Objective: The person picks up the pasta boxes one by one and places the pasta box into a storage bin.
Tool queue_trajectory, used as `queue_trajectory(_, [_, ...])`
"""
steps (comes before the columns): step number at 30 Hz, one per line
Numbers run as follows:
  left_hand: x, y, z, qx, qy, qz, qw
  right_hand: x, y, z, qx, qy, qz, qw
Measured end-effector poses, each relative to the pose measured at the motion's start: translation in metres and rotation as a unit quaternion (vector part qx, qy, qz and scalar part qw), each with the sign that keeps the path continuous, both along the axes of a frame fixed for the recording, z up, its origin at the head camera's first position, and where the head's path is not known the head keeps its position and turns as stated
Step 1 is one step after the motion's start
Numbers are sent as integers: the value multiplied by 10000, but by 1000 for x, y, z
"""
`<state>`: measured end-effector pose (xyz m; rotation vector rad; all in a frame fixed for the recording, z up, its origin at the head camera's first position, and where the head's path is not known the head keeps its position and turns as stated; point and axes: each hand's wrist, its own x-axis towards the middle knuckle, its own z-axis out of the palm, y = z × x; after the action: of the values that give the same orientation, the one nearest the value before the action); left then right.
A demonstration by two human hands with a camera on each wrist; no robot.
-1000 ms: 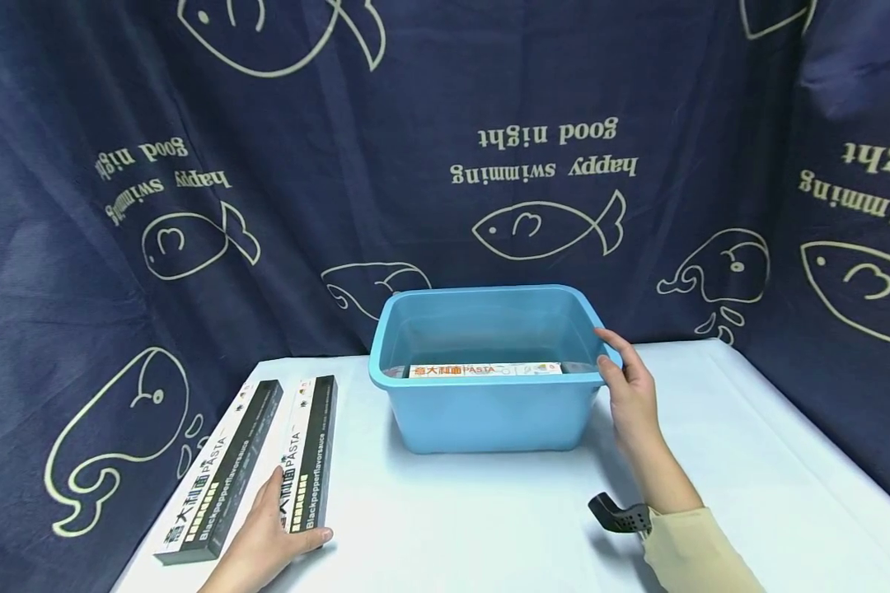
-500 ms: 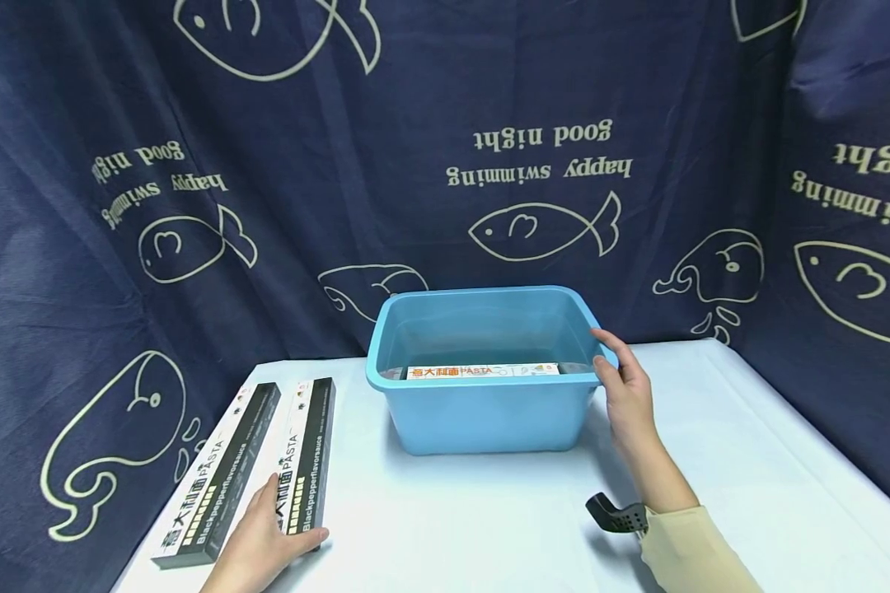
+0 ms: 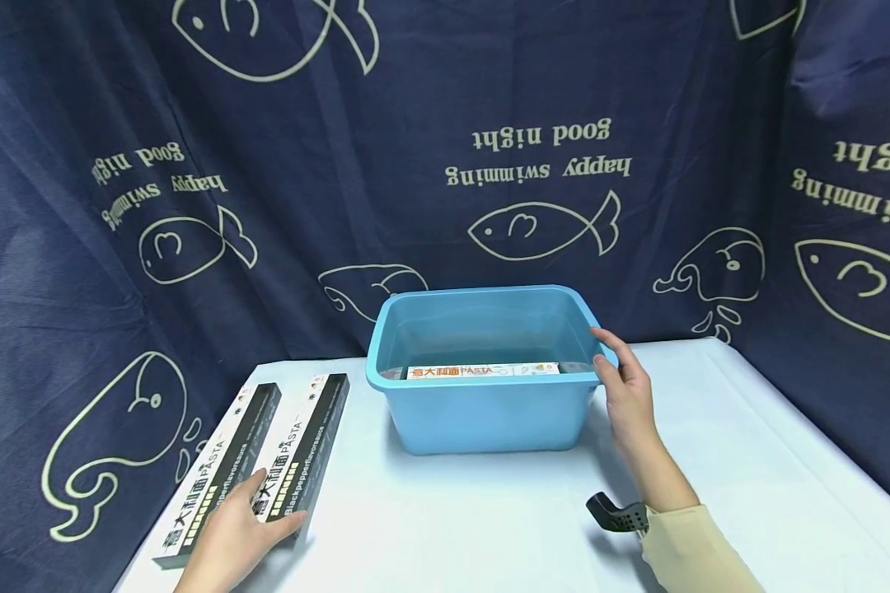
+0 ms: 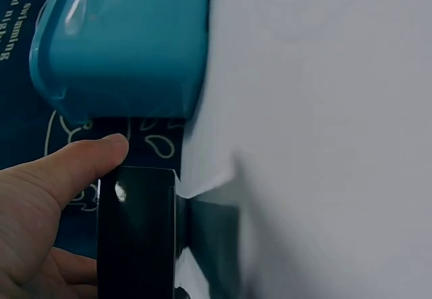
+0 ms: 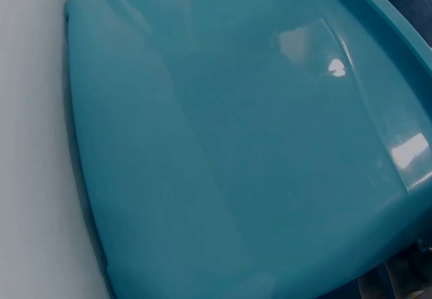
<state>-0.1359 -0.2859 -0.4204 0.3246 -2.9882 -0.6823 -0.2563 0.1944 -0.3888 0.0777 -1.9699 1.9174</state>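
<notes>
1. Head view: a navy printed curtain (image 3: 341, 165) hangs behind a white-covered table (image 3: 489, 515).
2. A blue bin (image 3: 489, 418) stands upright toward the back of the table. An orange-lettered pasta box (image 3: 482, 371) lies inside, its lower part hidden by the front wall.
3. The outer pasta box (image 3: 209, 487) lies at far left. The inner pasta box (image 3: 307, 451) is beside it, nearer the bin; whether its underside clears the table cannot be determined.
4. Step in hand, as judged: securing the inner pasta box while the bin is steadied. The next move would call for a firm hold, since the grip sits toward the near end of a long carton.
5. Left hand (image 3: 237, 527): parted to the carton's width and pinching it, thumb on the right side, fingers across; some fingers are hidden.
6. Right hand (image 3: 626, 395): grips the bin's right front rim, thumb and index finger over the edge; other fingers not clearly visible.
</notes>
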Motion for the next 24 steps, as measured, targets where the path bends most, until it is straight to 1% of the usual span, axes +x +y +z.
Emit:
queue_trajectory(6, [-1, -6, 11, 285, 2, 148, 9995, 0, 0, -1, -21, -36, 1, 10000])
queue_trajectory(8, [-1, -10, 15, 380, 55, 251, 9989, 0, 0, -1, -22, -51, -8, 10000])
queue_trajectory(12, [-1, -19, 20, 570, 358, 399, 9969, 1, -1, 0, -21, -75, 5, 10000])
queue_trajectory(15, [0, -22, 22, 766, 650, 578, 9933, 1, -1, 0, -9, -105, -1, 9999])
queue_trajectory(19, [0, -25, 22, 1047, 1068, 1022, 9835, 1, -1, 0, -39, -102, -6, 9999])
queue_trajectory(21, [-2, -26, 23, 1225, 1261, 1301, 9758, 0, -1, 0, -62, -98, -10, 9999])
queue_trajectory(24, [-6, -28, 24, 1597, 1500, 1701, 9608, 0, -1, -1, -79, -85, -14, 9999])
